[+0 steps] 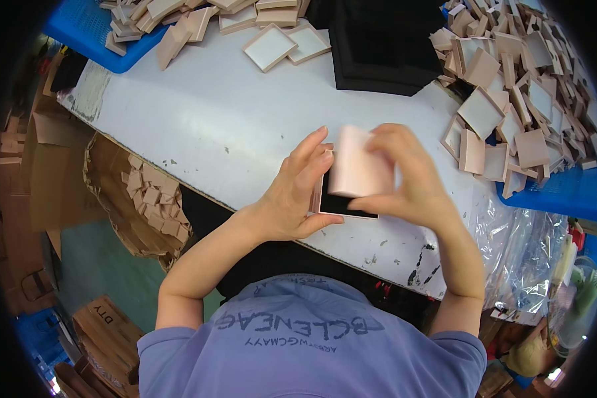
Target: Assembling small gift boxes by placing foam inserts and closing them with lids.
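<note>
My left hand (pixel 286 196) is closed along the left side of a small pale pink box base (pixel 335 205) with a black inside, its thumb at the near edge. Over that base, a pale pink box lid (pixel 359 162) is tilted and smeared by motion. My right hand (pixel 418 176) grips the lid from the right, fingers on top and thumb below. Whether lid and base touch, I cannot tell. Both hands are above the white table (pixel 199 132), near its front edge.
Black foam-like blocks (pixel 385 53) are stacked at the back. Several box pieces (pixel 270 48) lie left of them. Blue baskets (pixel 116 60) (pixel 557 192) with pale pink pieces stand on both sides. Clear plastic bags (pixel 521 249) lie at right; a carton (pixel 116 225) of small boxes stands at left.
</note>
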`<action>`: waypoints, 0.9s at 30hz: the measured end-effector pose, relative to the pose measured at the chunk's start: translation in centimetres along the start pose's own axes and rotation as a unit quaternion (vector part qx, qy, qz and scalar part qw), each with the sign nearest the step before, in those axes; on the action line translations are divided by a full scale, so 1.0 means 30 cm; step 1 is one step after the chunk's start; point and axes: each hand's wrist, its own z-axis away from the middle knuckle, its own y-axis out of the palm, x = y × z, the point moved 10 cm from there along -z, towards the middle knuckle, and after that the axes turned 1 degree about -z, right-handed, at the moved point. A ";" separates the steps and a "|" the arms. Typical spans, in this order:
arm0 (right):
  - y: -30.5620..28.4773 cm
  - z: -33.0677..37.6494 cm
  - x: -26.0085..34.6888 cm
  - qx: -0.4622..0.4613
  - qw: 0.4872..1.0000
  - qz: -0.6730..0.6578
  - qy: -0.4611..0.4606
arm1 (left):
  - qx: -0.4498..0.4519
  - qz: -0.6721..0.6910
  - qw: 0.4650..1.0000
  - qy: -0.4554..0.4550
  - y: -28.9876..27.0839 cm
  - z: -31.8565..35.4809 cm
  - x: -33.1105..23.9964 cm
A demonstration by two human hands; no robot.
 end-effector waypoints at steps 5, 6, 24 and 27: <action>0.063 0.009 0.116 0.028 0.996 0.054 -0.060 | 0.016 -0.011 1.000 -0.021 0.008 0.006 0.020; 0.060 0.013 0.112 0.029 0.996 0.055 -0.060 | 0.015 0.015 0.999 -0.037 0.008 0.001 0.024; -0.257 -0.101 -0.130 -0.169 0.968 0.173 -0.067 | -0.029 -0.031 0.989 -0.140 -0.175 -0.103 0.247; -0.329 -0.163 -0.283 -0.172 0.955 0.238 -0.041 | -0.044 -0.266 0.953 -0.141 -0.226 -0.164 0.451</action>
